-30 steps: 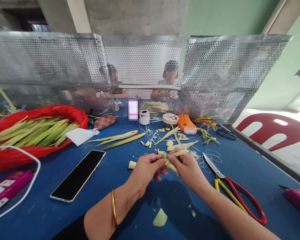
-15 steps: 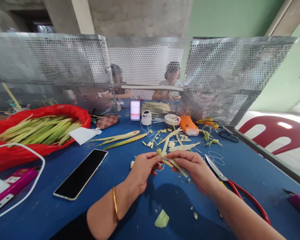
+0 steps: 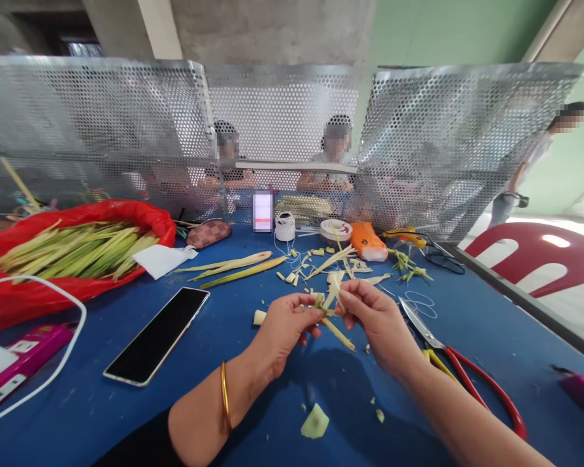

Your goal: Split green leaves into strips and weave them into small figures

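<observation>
From the head camera, the left hand [image 3: 285, 324] and right hand [image 3: 376, 319] meet above the blue table [image 3: 233, 402], both pinching a pale green leaf strip [image 3: 337, 333] between their fingertips. Red-handled scissors [image 3: 460, 371] lie just right of the right hand. A dark phone [image 3: 158, 334] lies well to the left, near a red bag [image 3: 39, 295] of leaves.

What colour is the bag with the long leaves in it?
Red. The bag shows best in the head view, at the far left.
</observation>
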`<state>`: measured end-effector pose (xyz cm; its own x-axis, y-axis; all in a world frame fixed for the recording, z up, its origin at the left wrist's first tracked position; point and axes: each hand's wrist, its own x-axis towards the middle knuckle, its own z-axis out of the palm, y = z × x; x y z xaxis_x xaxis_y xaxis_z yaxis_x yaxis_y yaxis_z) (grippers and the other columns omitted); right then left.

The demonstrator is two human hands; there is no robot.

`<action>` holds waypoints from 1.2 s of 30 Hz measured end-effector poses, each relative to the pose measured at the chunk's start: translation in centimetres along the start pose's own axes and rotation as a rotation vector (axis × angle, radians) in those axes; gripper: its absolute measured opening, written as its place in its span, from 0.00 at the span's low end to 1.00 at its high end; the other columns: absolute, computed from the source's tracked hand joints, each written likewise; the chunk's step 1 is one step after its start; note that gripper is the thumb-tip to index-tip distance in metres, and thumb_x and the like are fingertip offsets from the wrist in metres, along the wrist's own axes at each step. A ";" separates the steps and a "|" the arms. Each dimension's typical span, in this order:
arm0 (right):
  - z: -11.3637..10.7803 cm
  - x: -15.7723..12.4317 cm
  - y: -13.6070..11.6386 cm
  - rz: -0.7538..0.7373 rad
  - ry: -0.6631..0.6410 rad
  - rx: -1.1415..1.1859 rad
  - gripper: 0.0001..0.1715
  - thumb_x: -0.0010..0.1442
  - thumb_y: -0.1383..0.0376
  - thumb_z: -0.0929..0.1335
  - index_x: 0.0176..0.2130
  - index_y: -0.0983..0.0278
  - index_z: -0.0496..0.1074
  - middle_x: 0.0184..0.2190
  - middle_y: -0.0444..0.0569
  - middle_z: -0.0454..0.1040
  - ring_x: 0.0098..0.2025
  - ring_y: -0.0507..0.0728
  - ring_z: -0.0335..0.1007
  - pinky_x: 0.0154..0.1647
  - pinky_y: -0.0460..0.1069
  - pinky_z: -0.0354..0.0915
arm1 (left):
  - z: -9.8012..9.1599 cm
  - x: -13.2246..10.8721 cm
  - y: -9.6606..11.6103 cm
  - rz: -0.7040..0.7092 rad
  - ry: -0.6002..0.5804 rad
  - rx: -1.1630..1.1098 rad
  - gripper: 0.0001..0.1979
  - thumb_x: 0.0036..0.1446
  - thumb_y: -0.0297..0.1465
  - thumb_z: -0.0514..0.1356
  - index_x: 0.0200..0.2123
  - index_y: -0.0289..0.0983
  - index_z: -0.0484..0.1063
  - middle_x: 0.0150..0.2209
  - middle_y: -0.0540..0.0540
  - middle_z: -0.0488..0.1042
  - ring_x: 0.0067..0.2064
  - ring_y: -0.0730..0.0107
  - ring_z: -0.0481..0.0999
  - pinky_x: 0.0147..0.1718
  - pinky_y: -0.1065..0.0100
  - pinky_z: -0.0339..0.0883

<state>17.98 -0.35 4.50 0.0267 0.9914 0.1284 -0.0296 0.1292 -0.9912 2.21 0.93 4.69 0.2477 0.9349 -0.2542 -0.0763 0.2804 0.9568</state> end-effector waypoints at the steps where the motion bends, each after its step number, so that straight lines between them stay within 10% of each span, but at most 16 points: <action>1: 0.0 0.0 0.0 -0.009 0.008 -0.046 0.14 0.54 0.55 0.70 0.30 0.63 0.70 0.23 0.42 0.70 0.22 0.49 0.60 0.25 0.46 0.58 | 0.0 0.0 0.0 -0.006 0.012 -0.002 0.10 0.48 0.28 0.65 0.36 0.32 0.73 0.24 0.49 0.74 0.20 0.79 0.69 0.16 0.77 0.53; 36: -0.3 0.1 0.7 -0.064 -0.110 -0.511 0.11 0.56 0.58 0.67 0.32 0.62 0.76 0.22 0.43 0.70 0.24 0.52 0.63 0.25 0.47 0.59 | 0.0 0.3 -1.4 0.217 -0.051 0.400 0.07 0.48 0.29 0.59 0.31 0.36 0.76 0.25 0.49 0.76 0.24 0.72 0.73 0.24 0.72 0.67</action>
<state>18.22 -0.21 3.80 -0.0928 0.9820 0.1643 0.4608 0.1887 -0.8672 2.42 0.87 3.31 0.3149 0.9481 -0.0442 0.2448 -0.0362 0.9689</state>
